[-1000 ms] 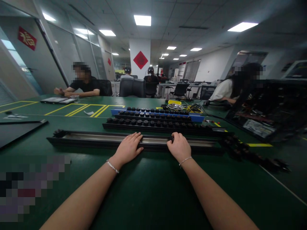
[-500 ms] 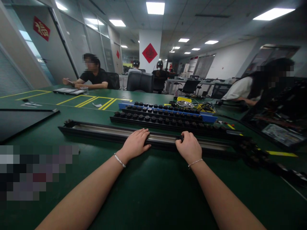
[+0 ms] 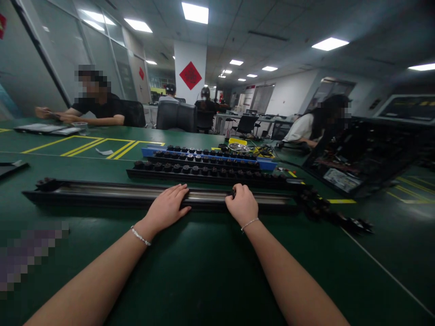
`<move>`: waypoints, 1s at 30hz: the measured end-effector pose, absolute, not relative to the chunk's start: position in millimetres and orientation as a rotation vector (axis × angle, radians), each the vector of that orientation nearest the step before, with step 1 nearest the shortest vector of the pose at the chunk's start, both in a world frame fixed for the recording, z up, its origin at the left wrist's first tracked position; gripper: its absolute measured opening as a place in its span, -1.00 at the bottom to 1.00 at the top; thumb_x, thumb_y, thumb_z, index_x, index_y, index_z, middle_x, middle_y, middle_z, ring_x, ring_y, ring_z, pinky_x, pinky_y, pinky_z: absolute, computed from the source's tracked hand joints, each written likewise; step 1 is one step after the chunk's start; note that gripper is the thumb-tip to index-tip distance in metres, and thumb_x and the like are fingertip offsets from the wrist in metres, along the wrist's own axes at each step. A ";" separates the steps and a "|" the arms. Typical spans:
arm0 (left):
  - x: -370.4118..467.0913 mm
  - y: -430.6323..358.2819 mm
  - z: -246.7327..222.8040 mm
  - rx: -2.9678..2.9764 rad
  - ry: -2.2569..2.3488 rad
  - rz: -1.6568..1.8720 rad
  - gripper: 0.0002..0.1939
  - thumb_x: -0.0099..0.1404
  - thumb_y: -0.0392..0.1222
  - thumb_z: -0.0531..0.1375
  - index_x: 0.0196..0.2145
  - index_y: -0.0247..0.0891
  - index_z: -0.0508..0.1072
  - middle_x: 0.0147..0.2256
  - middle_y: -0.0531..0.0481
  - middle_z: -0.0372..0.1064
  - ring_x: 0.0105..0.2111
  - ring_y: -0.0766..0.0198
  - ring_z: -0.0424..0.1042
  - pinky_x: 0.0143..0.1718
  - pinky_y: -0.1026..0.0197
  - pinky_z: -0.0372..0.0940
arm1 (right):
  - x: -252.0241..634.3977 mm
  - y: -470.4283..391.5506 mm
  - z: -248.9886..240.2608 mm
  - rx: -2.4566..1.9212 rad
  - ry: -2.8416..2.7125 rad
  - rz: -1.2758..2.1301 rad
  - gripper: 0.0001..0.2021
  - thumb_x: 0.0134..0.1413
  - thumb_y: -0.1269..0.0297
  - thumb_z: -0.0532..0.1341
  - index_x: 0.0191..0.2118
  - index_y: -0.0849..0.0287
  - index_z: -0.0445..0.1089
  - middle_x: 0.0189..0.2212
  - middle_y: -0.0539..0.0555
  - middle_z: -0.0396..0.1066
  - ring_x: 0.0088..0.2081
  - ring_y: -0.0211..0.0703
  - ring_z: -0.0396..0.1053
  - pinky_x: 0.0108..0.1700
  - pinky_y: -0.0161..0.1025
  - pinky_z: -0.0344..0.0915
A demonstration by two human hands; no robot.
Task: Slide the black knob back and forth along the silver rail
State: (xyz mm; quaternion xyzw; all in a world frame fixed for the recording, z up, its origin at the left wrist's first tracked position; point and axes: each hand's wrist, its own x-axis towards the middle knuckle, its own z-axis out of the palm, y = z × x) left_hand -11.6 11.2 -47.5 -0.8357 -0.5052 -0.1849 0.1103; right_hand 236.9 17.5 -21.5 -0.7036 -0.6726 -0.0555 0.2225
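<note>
A long black rail (image 3: 102, 192) with a shiny metal strip down its channel lies across the green table in front of me. My left hand (image 3: 166, 206) rests on its middle, palm down, fingers stretched out and thumb apart. Farther right along the rail, my right hand (image 3: 242, 203) is closed, its fingers curled around a small black piece (image 3: 234, 192) mostly hidden by them. At the rail's left end sits a dark knobbed part (image 3: 46, 182). Several loose black parts (image 3: 317, 203) are heaped by its right end and trail onto the table.
Behind the rail, a second black rail (image 3: 176, 170) carries a row of round black parts, near a blue tray (image 3: 268, 164) with similar parts. Cables and a yellow dish (image 3: 238, 141) lie beyond. An open dark case (image 3: 350, 158) stands right. People sit at the far left and right.
My view has turned to the right, so the table, rails and people appear farther left. Both hands stay on the rail in much the same pose.
</note>
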 end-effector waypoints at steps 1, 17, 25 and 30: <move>-11.9 11.4 -47.6 -2.455 -1.486 -0.543 -0.44 0.20 0.07 0.07 0.07 -0.29 0.24 0.12 -0.18 0.21 0.14 0.07 0.16 0.14 0.00 0.07 | 237.3 17.8 -21.3 -1.949 -1.854 -0.147 -0.77 -0.03 0.31 0.06 -0.19 0.14 0.27 -0.26 0.12 0.28 -0.19 -0.11 0.25 -0.23 -0.25 0.14; -11.8 10.7 -45.9 -2.447 -1.486 -0.519 -0.43 0.20 0.09 0.06 0.08 -0.31 0.24 0.12 -0.18 0.21 0.13 0.08 0.17 0.15 0.03 0.08 | 254.7 24.9 -8.7 -1.987 -1.954 0.056 -0.72 -0.06 0.27 0.08 -0.19 0.16 0.36 -0.20 0.13 0.30 -0.20 -0.10 0.31 -0.23 -0.24 0.17; -11.4 10.4 -46.2 -2.434 -1.459 -0.540 -0.45 0.21 0.07 0.06 0.07 -0.29 0.23 0.11 -0.19 0.23 0.11 0.07 0.20 0.13 0.00 0.11 | 269.4 29.7 0.6 -1.913 -2.090 0.166 -0.72 -0.09 0.23 0.16 -0.19 0.17 0.38 -0.25 0.10 0.32 -0.24 -0.16 0.30 -0.24 -0.30 0.16; -11.6 10.5 -46.2 -2.429 -1.460 -0.526 -0.44 0.20 0.07 0.07 0.07 -0.30 0.23 0.11 -0.20 0.23 0.12 0.07 0.19 0.13 0.00 0.10 | 279.2 33.4 2.5 -1.918 -2.088 0.187 -0.69 -0.12 0.22 0.19 -0.18 0.18 0.38 -0.25 0.10 0.33 -0.26 -0.18 0.30 -0.24 -0.30 0.15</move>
